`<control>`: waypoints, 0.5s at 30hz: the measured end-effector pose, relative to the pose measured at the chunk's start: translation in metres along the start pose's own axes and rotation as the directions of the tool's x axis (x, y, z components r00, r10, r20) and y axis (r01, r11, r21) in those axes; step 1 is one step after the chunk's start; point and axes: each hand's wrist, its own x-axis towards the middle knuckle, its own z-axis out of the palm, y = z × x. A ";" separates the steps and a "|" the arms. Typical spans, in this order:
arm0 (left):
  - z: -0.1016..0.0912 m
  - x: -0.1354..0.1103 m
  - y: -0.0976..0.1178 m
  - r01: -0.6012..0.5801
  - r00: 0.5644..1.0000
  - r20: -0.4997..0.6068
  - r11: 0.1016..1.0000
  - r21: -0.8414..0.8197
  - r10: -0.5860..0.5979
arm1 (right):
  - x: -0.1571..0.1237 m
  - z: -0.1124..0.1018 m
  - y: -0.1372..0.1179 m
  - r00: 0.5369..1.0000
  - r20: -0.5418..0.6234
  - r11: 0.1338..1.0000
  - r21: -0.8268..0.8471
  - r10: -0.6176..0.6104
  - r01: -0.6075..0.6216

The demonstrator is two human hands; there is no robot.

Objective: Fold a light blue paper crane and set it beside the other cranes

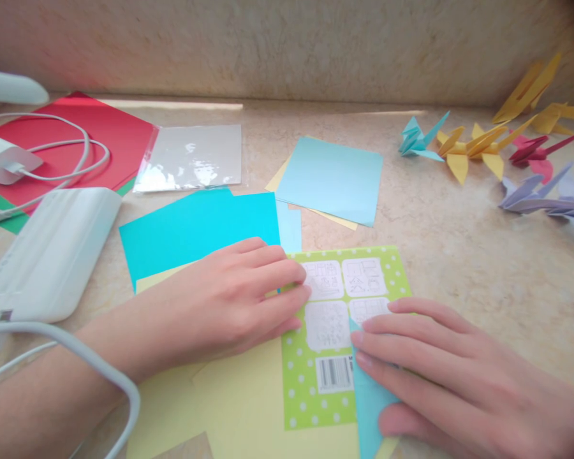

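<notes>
A green dotted card (299, 395) with printed diagrams and a barcode lies in front of me, on top of pale yellow paper sheets (239, 395). My left hand (239, 296) reaches in from the left, fingers loosely stretched, with their tips at the card's left edge. On the card's lower right is a folded light blue paper (368, 401), narrowing to a point at the top. My right hand (440, 376) covers part of it, fingers laid across and thumb at its lower side. A bright blue sheet (201, 236) lies beyond my left hand.
Folded paper cranes (478, 143) in several colours stand at the back right. Light blue squares (332, 182) and a clear packet (191, 159) lie farther back. Red sheets (119, 137), a white power bank (52, 255) and a white cable (129, 389) are at left.
</notes>
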 end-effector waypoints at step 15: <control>-0.002 0.002 0.002 0.007 1.000 0.000 0.999 -0.032 -0.007 | -0.005 0.001 0.001 1.000 0.003 1.000 0.013 0.008 -0.008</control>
